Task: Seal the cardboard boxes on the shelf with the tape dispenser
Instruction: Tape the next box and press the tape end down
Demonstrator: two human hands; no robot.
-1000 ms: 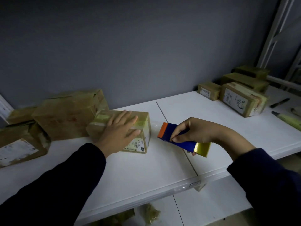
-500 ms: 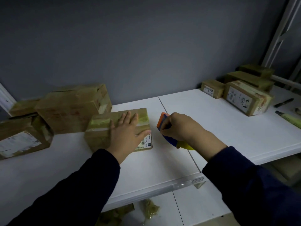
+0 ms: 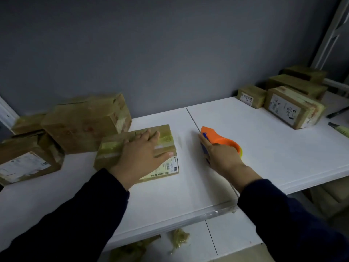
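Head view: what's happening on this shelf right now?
A person is taping cardboard boxes on a white shelf. The left hand lies flat on the small box in the middle, which already carries tape strips. The right hand grips the orange tape dispenser just right of that box, not touching it. Other boxes sit at the left and far right.

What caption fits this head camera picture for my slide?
Left hand presses a taped cardboard box while right hand holds the orange tape dispenser beside it on a white shelf.
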